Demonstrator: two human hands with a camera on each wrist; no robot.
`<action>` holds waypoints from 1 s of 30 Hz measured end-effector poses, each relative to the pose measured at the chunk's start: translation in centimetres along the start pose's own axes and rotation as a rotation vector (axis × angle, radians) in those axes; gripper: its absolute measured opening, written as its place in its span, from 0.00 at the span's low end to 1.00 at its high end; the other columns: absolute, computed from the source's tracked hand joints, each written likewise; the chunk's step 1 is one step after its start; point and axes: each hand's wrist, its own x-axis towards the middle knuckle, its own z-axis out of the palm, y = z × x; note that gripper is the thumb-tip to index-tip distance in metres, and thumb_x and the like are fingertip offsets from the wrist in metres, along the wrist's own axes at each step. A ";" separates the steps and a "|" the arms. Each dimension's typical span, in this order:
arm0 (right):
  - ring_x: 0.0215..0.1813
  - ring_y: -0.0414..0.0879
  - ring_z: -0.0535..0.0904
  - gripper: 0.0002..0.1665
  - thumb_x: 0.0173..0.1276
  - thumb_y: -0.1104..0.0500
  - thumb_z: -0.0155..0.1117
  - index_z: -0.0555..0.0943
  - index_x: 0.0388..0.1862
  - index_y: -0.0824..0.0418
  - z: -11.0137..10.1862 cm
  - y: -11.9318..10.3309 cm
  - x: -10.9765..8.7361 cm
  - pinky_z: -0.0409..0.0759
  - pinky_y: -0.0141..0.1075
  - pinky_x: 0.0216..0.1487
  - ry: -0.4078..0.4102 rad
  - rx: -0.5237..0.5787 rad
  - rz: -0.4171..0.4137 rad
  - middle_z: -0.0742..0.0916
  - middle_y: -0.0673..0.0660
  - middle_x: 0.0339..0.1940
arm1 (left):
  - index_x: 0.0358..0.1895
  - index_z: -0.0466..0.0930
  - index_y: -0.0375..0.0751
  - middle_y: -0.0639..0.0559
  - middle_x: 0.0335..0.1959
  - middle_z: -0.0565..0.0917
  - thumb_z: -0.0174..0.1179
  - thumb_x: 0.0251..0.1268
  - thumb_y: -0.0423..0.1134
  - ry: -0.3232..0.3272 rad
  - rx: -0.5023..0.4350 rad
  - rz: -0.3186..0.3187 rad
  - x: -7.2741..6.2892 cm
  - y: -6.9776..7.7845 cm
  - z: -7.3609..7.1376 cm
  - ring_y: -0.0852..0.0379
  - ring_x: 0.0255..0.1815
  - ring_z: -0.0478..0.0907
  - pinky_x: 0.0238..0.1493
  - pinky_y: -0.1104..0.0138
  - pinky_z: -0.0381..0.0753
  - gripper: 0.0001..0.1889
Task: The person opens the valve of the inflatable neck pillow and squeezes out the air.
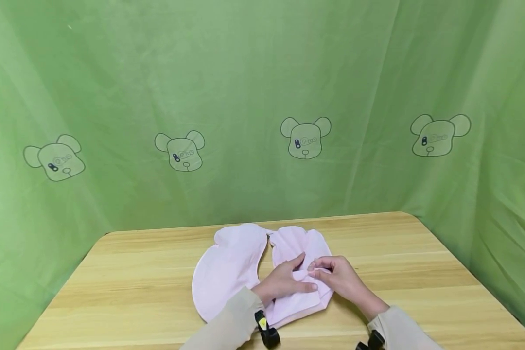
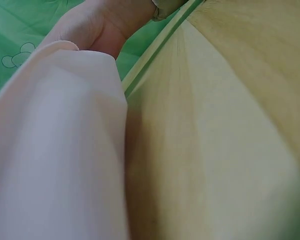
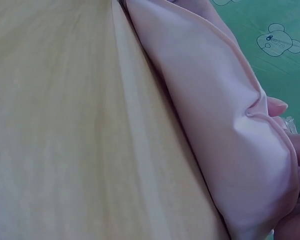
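The pale pink bib-shaped cloth [image 1: 227, 277] lay on the wooden table [image 1: 135, 282], its scalloped top near the middle of the far edge, well apart from both far corners. The left hand [image 1: 284, 282] rested on the cloth's right half, thumb and forefinger spread apart. Just beside it, the right hand [image 1: 342, 279] pinched a folded edge between thumb and fingers.

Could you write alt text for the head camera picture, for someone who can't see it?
A person's right hand pinches pale pink cloth on a wooden table; the left hand rests on the cloth. Behind hangs a green curtain with four cartoon animal heads.
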 end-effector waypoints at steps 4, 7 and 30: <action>0.35 0.33 0.78 0.05 0.58 0.66 0.67 0.84 0.33 0.67 0.0 0.0 0.0 0.77 0.26 0.40 0.000 0.002 -0.002 0.88 0.56 0.32 | 0.71 0.59 0.44 0.45 0.66 0.71 0.71 0.49 0.52 0.011 0.033 0.001 0.0 -0.1 0.1 0.52 0.66 0.66 0.66 0.61 0.64 0.46; 0.35 0.33 0.78 0.05 0.59 0.66 0.67 0.84 0.33 0.67 0.0 -0.1 0.0 0.77 0.26 0.39 0.001 0.009 0.000 0.88 0.56 0.31 | 0.71 0.60 0.44 0.45 0.65 0.72 0.71 0.49 0.53 0.020 0.059 0.006 0.0 -0.1 0.2 0.51 0.65 0.67 0.65 0.61 0.65 0.45; 0.35 0.32 0.76 0.03 0.58 0.67 0.67 0.83 0.32 0.67 0.0 0.6 0.0 0.76 0.27 0.38 -0.027 0.040 0.002 0.86 0.55 0.31 | 0.67 0.68 0.48 0.51 0.62 0.75 0.69 0.51 0.53 0.046 0.080 0.055 0.0 -0.3 0.3 0.58 0.61 0.71 0.62 0.67 0.67 0.38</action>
